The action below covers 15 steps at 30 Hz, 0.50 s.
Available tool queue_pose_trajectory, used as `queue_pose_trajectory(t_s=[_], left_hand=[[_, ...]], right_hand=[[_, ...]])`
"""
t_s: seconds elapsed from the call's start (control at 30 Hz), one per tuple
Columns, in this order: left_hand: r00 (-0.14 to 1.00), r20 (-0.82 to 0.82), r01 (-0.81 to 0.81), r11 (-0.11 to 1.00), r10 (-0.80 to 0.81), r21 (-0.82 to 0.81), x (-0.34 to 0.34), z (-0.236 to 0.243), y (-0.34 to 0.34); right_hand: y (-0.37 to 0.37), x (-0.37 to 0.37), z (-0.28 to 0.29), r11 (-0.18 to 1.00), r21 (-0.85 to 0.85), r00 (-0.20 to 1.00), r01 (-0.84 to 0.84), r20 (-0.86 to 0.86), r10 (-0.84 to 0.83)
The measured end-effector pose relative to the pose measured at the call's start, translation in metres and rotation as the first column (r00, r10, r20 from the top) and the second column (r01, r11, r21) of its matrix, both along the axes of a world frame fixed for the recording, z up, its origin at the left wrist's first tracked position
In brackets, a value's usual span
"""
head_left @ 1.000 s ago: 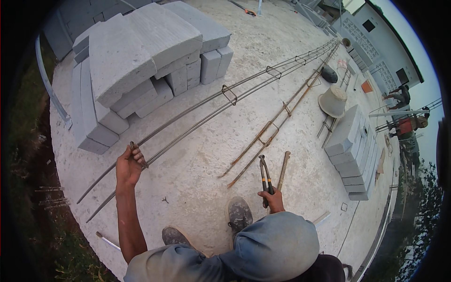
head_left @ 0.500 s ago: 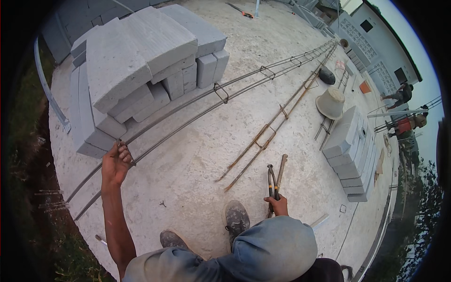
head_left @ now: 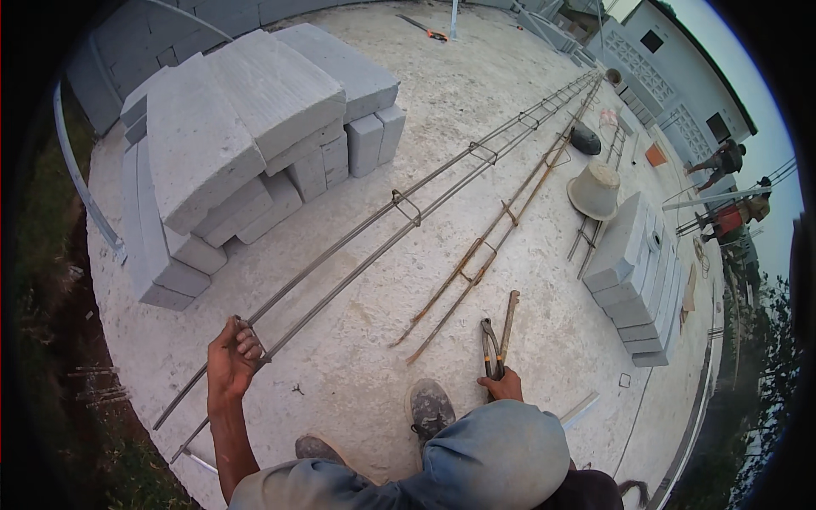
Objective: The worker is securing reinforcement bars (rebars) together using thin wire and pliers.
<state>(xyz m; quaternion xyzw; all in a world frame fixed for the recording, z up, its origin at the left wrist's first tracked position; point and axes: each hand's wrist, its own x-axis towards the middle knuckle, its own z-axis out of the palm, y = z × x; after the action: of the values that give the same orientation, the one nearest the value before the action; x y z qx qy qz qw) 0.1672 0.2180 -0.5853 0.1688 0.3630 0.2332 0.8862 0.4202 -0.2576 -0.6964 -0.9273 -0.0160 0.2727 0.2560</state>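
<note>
My left hand (head_left: 231, 361) is closed around a stirrup near the close end of a long steel rebar cage (head_left: 331, 263). The cage's bars run from beside my left arm toward the far right, with square stirrups (head_left: 406, 206) spaced along them. By my right knee, my right hand (head_left: 503, 385) is closed on a pair of pincers (head_left: 488, 340) with dark handles and orange bands. A rusty notched bar (head_left: 510, 319) stands up beside the pincers in the same hand. My fingers partly hide both tools' lower ends.
Grey blocks (head_left: 246, 127) are stacked at the left, more blocks (head_left: 633, 280) at the right. A rusty rebar frame (head_left: 476, 268) lies between them. Beyond stand an upturned bucket (head_left: 594, 190) and a black rounded object (head_left: 587, 140). Two people (head_left: 731, 212) are at the far right. The slab drops off at the left.
My left hand has moved right and nearer to me, and the rebar cage's close end has shifted right, away from the stacked blocks. My right hand keeps the tools.
</note>
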Motion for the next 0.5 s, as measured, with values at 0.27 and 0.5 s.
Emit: queue_pose_trajectory(t_s=[0.27, 0.5], left_hand=[[0.992, -0.104, 0.081, 0.996, -0.078, 0.027, -0.003, 0.001, -0.050], [0.982, -0.182, 0.032, 0.999, -0.039, -0.044, -0.016, -0.036, -0.097]], right_hand=[[0.088, 0.032, 0.043, 0.973, 0.213, 0.995, -0.091, -0.012, 0.096], [0.255, 0.074, 0.019, 0.441, 0.551, 0.562, 0.709, -0.818, 0.119]])
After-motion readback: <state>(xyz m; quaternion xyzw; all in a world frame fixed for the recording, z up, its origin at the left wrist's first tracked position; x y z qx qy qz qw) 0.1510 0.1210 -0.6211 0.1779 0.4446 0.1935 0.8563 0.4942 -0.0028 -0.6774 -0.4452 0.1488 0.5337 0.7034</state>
